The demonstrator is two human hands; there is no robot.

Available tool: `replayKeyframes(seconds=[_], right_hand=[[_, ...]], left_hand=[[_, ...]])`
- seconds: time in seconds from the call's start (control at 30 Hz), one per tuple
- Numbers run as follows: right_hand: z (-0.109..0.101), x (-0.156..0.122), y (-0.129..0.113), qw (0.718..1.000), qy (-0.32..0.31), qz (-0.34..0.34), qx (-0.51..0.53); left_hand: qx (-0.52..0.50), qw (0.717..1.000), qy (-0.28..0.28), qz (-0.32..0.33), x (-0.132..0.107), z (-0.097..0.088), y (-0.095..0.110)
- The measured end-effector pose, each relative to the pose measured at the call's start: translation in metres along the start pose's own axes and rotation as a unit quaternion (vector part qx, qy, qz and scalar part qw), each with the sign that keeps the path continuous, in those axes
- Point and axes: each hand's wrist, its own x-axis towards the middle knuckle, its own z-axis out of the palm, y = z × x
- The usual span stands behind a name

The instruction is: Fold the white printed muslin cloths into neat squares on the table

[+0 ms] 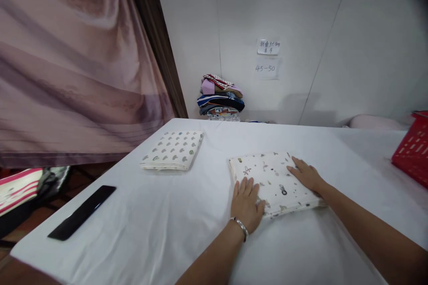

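Note:
A folded white cloth with small printed figures lies flat on the white-covered table. My left hand, a silver bracelet at its wrist, rests on the cloth's near left corner with fingers stretched out. On the right side of the same cloth lies my right hand, its fingers extended over the edge area. Neither hand grips anything. Further left sits a second folded cloth, white with rows of grey mushroom-like prints, apart from both hands.
A long black flat object lies near the table's left edge. Against the wall rises a pile of folded fabrics. A red plastic basket stands at the right. A pink curtain hangs on the left. Two paper notes are on the wall.

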Motion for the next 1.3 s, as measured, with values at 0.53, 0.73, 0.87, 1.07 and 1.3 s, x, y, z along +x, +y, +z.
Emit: replayKeyframes(seconds=[0.53,0.73,0.87,1.07,1.3], right_hand=[[-0.003,-0.002,-0.006,1.0,0.006,-0.003,0.006],[-0.01,-0.004,-0.011,1.0,-0.016,0.002,-0.004],[-0.022,0.0,-0.02,0.999,-0.017,0.014,-0.047],[-0.02,0.014,-0.028,0.997,0.011,-0.069,-0.045],[-0.005,0.021,-0.014,0.998,-0.015,-0.05,0.047]], left_hand=[[0.035,0.981,-0.045,-0.183,0.088,-0.022,-0.024],[0.026,0.978,-0.054,-0.198,0.084,-0.004,-0.041],[0.028,0.978,-0.059,-0.2,0.084,-0.006,-0.038],[0.026,0.979,-0.048,-0.197,0.084,-0.005,-0.039],[-0.011,0.98,0.0,-0.199,0.081,-0.001,-0.043]])
